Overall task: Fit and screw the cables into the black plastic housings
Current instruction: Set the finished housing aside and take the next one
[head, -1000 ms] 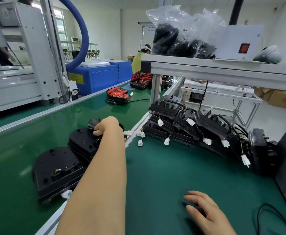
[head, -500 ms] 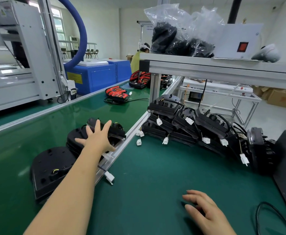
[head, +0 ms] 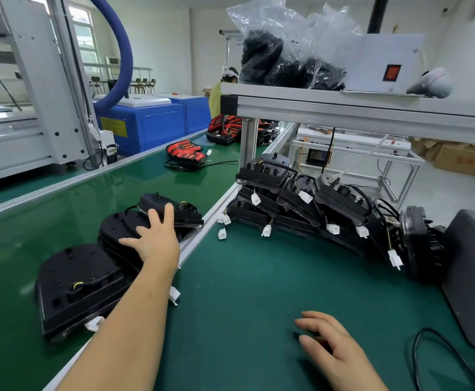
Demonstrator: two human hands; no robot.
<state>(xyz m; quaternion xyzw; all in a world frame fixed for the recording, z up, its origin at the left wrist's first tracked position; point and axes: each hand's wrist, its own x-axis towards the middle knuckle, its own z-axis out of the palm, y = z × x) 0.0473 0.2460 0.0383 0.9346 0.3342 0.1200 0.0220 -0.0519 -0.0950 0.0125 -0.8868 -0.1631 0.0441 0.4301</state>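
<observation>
- my left hand [head: 154, 244], fingers spread and gripping nothing, lies on the black housing [head: 185, 214] under its fingertips.
- my right hand [head: 335, 354] rests loose, empty.
- risk: a shove tips the stack [head: 112, 235] beneath my palm, snagging cables [head: 95, 279].

We see our left hand [head: 154, 244] stretched out with fingers spread, resting on a row of black housings [head: 72, 283] that lie overlapping on the green conveyor belt [head: 33, 221], the fingertips reaching the farthest one. Our right hand [head: 333, 349] lies on the green mat [head: 244, 292] with its fingers relaxed. Beyond it a pile of housings with cables [head: 301, 204] leans under a metal shelf [head: 343, 105], white connectors [head: 266, 230] dangling onto the mat. Clear bags of black parts [head: 281, 52] sit on the shelf.
</observation>
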